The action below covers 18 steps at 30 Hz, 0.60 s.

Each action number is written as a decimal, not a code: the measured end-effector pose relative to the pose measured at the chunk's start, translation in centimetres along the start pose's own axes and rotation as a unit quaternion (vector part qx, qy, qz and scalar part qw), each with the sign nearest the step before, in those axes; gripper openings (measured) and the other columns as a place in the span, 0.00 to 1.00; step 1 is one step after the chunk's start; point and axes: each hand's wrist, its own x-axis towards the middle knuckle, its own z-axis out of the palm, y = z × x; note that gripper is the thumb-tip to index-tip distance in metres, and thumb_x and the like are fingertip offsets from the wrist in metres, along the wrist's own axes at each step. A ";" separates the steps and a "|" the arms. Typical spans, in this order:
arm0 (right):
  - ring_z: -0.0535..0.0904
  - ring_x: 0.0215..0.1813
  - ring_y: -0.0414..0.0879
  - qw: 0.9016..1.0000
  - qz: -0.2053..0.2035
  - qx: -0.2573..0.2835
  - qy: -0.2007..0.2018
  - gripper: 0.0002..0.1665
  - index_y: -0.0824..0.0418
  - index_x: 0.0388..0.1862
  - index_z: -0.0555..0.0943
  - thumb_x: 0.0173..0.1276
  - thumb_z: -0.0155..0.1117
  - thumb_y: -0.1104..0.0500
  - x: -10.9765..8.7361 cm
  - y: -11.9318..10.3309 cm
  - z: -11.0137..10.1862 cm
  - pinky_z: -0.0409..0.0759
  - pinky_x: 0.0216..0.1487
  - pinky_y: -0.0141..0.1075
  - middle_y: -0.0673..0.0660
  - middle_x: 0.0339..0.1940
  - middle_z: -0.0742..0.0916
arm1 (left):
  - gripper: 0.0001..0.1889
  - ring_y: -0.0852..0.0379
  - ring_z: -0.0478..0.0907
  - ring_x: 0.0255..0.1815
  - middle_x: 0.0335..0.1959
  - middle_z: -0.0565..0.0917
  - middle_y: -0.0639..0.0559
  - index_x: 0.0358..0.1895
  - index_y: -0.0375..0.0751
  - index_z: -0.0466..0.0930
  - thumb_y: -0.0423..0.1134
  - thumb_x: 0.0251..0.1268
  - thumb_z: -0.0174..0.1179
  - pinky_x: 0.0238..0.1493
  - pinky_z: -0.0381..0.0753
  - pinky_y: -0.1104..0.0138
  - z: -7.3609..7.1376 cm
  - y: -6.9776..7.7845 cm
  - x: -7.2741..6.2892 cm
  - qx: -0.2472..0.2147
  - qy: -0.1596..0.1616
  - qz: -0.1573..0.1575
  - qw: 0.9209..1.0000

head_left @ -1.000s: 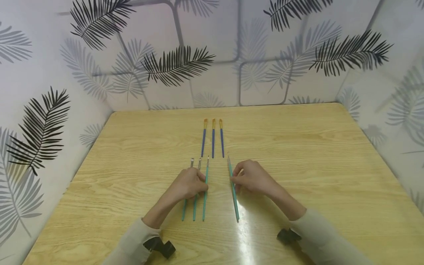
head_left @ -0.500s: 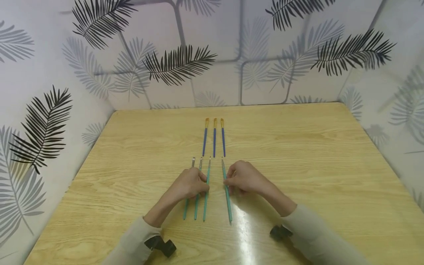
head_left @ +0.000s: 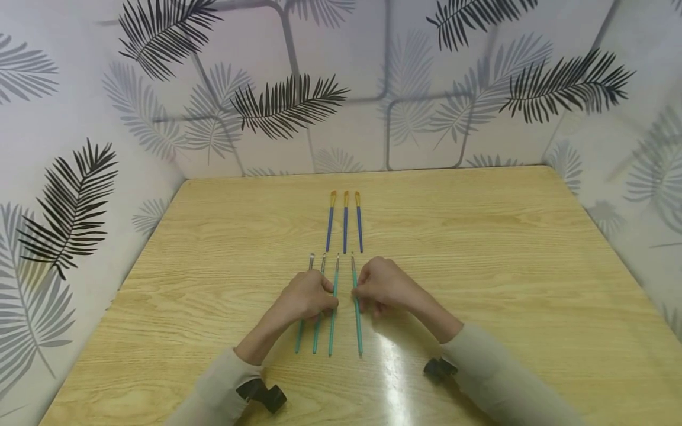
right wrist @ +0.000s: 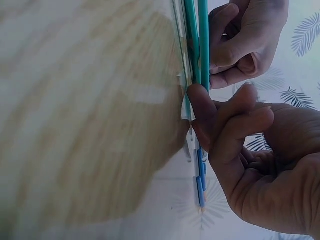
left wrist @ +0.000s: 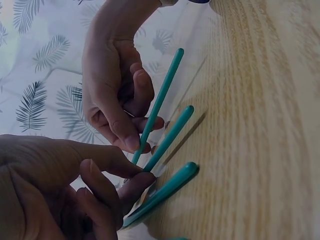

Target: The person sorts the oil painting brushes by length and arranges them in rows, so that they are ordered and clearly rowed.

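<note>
My left hand pinches a slim teal-handled paintbrush between thumb and finger. Under and beside that hand lie two more teal paintbrushes, the outer one and the inner one, their middles hidden by it. Across a narrow gap, my right hand pinches another teal paintbrush by its handle, roughly parallel to the left hand's brush. In the left wrist view, the handle ends of the left hand's brush and the right hand's brush tilt up off the tabletop.
Beyond the teal brushes, three blue-handled paintbrushes with golden bristles lie in a row on the wooden table. A leaf-patterned wall borders the far edge. Black wrist straps sit on both sleeves.
My right hand has moved left with its teal paintbrush, narrowing the gap to the left hand's brush and turning its brush straighter. My left hand has stayed nearly still.
</note>
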 end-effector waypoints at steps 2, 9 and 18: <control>0.78 0.11 0.41 1.000 0.001 0.004 -0.001 0.13 0.67 0.25 0.83 0.71 0.65 0.67 0.1 0.0 0.0 0.73 0.13 0.28 0.58 0.19 0.88 | 0.26 0.67 0.60 0.06 0.13 0.81 0.52 0.10 0.48 0.61 0.26 0.60 0.62 0.11 0.57 0.77 0.0 0.1 0.0 0.004 0.005 0.000 1.000; 0.80 0.12 0.42 0.999 0.024 0.023 -0.005 0.11 0.68 0.27 0.83 0.71 0.65 0.67 0.4 -0.1 0.0 0.77 0.15 0.30 0.60 0.20 0.88 | 0.24 0.67 0.59 0.07 0.15 0.84 0.52 0.11 0.48 0.63 0.27 0.59 0.64 0.10 0.56 0.76 0.2 0.5 0.1 0.024 0.021 -0.008 0.999; 0.81 0.13 0.44 0.999 0.041 0.028 0.007 0.11 0.69 0.27 0.83 0.71 0.65 0.68 0.7 -0.1 0.2 0.83 0.18 0.35 0.61 0.20 0.88 | 0.27 0.67 0.60 0.06 0.05 0.65 0.60 0.11 0.50 0.60 0.29 0.58 0.67 0.10 0.54 0.76 0.5 1.0 0.3 0.081 0.041 -0.001 0.996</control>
